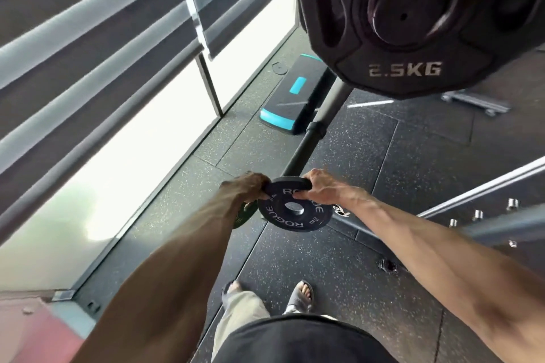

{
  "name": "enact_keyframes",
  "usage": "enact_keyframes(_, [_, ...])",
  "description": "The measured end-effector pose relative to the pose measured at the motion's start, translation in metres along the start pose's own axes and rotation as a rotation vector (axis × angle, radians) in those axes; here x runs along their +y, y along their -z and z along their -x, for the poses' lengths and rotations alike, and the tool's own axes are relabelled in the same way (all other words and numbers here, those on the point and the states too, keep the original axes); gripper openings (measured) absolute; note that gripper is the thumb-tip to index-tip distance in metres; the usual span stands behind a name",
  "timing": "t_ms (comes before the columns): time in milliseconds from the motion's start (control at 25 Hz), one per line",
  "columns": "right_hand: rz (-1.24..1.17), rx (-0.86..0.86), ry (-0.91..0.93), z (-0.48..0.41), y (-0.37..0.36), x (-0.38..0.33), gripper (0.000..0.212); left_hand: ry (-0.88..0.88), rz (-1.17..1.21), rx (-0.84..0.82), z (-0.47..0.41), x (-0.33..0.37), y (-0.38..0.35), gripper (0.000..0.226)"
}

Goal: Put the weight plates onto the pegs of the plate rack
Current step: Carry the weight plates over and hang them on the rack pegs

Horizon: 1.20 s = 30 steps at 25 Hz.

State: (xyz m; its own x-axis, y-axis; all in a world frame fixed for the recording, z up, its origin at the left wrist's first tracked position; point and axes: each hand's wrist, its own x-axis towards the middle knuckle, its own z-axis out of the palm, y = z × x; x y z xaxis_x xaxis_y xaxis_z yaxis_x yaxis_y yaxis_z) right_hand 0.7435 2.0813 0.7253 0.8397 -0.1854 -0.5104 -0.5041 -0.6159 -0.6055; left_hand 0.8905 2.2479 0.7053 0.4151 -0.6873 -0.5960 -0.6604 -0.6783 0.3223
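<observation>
1. Black, with white lettering, the small plate (295, 206) sits on a steel peg (295, 209), its flat face turned up toward the camera.
2. Left hand (249, 186) and right hand (323, 187) each clamp its upper rim.
3. A green plate (243, 213) peeks from behind the left wrist.
4. The rack post (312, 132) rises to a large plate (413, 20) marked 2.5KG.

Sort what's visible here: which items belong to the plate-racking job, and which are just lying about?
Job: small black round Rogue plate on a peg, held by left hand and right hand; big black 2.5KG plate.
Lying about: black-and-teal aerobic step; grey wheeled frame.
</observation>
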Motion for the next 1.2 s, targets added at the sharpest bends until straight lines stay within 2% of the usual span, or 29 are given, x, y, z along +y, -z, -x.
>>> enact_keyframes(200, [-0.070, 0.086, -0.102, -0.023, -0.010, -0.007, 0.022, -0.112, -0.114, -0.025, -0.036, -0.023, 0.018, 0.009])
enact_keyframes(400, [-0.148, 0.201, -0.205, -0.035, -0.024, -0.010, 0.030, -0.220, -0.212, -0.121, -0.065, -0.032, 0.038, 0.022])
enact_keyframes(520, [-0.160, 0.253, -0.231, -0.037, -0.040, -0.016, 0.035, -0.258, -0.262, -0.150, -0.076, -0.036, 0.043, 0.022])
enact_keyframes(720, [0.084, 0.408, -0.195, -0.036, -0.053, -0.027, 0.037, -0.288, -0.221, -0.103, -0.087, -0.040, 0.044, 0.022])
enact_keyframes(840, [0.191, 0.501, -0.190, -0.043, -0.051, -0.022, 0.034, -0.304, -0.173, 0.013, -0.094, -0.040, 0.048, 0.010])
enact_keyframes(880, [0.223, 0.526, -0.189, -0.048, -0.049, -0.021, 0.032, -0.294, -0.169, 0.061, -0.097, -0.042, 0.047, 0.014])
enact_keyframes(1000, [0.244, 0.575, -0.214, -0.063, -0.031, -0.017, 0.025, -0.267, -0.112, 0.090, -0.104, -0.046, 0.049, 0.061])
enact_keyframes(1040, [0.249, 0.587, -0.218, -0.069, -0.024, -0.015, 0.025, -0.229, -0.103, 0.093, -0.102, -0.046, 0.053, 0.064])
enact_keyframes(1120, [0.254, 0.605, -0.238, -0.082, -0.009, -0.012, 0.026, -0.121, -0.158, 0.110, -0.100, -0.053, 0.060, 0.046])
enact_keyframes(1200, [0.236, 0.655, -0.283, -0.096, 0.006, -0.010, 0.030, -0.091, -0.232, 0.085, -0.100, -0.068, 0.062, 0.022])
